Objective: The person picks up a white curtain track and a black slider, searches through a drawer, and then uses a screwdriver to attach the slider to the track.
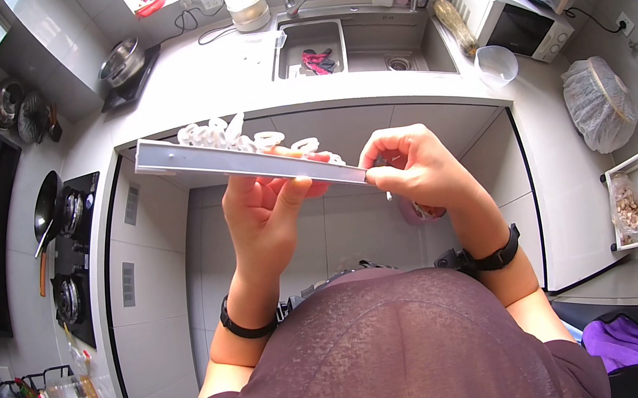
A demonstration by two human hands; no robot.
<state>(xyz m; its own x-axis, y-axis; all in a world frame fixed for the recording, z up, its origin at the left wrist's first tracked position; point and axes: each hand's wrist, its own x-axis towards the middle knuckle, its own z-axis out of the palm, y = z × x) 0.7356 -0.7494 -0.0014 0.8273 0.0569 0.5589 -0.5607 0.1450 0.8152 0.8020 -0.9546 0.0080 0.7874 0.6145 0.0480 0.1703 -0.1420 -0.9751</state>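
Observation:
A long pale metal rail [237, 161], perhaps a curtain track, is held up in front of me, slanting down to the right. White plastic rings or hooks [219, 134] are bunched along its far side, densest towards the left. My left hand [266, 220] grips the rail near its middle from below, thumb on the near face and fingers behind it. The right-hand end is pinched between the thumb and forefinger of my right hand [415, 167]. Behind the rail, part of the left fingers is hidden.
Past the rail runs a white counter [194, 93] with a sink [307, 36] holding a red and black cloth or glove [319, 62]. A microwave [518, 29] and a clear plastic tub [496, 65] stand right. Left is a gas hob [75, 252] with a wok [46, 203]. A pink bin [419, 212] sits below.

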